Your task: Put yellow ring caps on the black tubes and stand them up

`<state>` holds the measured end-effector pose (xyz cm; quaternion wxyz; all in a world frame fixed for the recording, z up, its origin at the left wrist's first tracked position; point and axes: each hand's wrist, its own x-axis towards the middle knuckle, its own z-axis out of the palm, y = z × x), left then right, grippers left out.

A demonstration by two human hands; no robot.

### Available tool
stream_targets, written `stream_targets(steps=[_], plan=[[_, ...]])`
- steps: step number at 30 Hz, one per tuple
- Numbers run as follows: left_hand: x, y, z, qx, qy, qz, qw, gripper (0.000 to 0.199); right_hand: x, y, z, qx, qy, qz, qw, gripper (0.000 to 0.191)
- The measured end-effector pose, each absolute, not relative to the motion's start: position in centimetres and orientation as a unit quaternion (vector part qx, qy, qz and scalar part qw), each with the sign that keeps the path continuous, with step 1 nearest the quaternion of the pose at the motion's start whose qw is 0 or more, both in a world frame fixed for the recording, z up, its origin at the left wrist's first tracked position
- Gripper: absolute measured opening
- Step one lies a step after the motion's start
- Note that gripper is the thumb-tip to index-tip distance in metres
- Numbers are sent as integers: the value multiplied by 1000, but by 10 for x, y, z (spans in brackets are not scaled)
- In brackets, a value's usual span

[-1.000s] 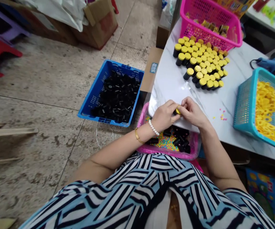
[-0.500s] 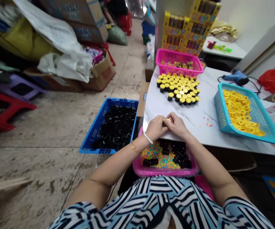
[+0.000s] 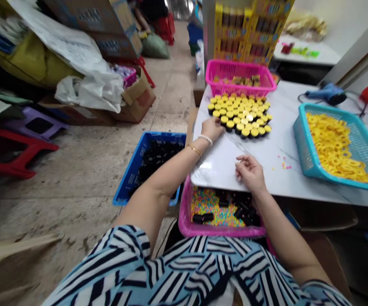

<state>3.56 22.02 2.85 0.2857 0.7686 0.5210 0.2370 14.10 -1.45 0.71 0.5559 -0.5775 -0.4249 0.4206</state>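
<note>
Currently, left hand [image 3: 211,129] open beside yellow-capped black tubes [image 3: 243,114], right hand [image 3: 249,172] open on counter [image 3: 216,159]; loose black tubes [image 3: 155,157] remain in blue crate [image 3: 129,178].

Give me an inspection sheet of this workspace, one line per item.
Surface: white marble-pattern table top, its near edge overhanging the pink tray.
Job's things: black tubes with yellow caps stand packed in a block; yellow rings fill a teal basket; loose black tubes lie on coloured beads in a pink tray; a blue crate holds black pieces.
Clutter: a few stray beads on the table top.
Hands: left hand beside the capped block; right hand open, loosely curled, at the table edge.
Cables: a cord from a blue hot-air blower.
Surroundings: cardboard boxes and a red stool on the floor.
</note>
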Motion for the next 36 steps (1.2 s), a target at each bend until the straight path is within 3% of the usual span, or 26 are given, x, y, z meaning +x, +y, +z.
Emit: stream_targets(steps=[4,8,10,13,16,20,24,30,33,36], plan=[[-8,170,8,751,494,277,341,36,151,-60,16,-585,-436,416,543,22],[-89,41,-25,838,386,323,211,21,175,-123,9,-623,-443,486,423,20],[-118,-22,-46,906,314,178,220,17,184,-146,-3,-645,-422,511,381,23],[-133,-68,-80,927,299,-26,224,24,187,-155,-23,-663,-378,511,396,25],[-122,-64,-96,907,341,-98,228,42,177,-145,-29,-646,-362,512,435,27],[-111,-35,-94,880,397,-96,242,47,162,-139,-25,-617,-385,534,432,28],[-116,-17,-98,921,292,-45,255,49,169,-149,-32,-634,-383,528,416,27],[-102,-20,-117,955,49,-4,292,35,182,-155,-41,-652,-355,504,441,27],[-92,-24,-120,966,96,-1,241,18,183,-154,-35,-651,-354,507,441,25],[-84,-29,-120,965,166,5,203,25,186,-154,-29,-652,-337,497,463,22]])
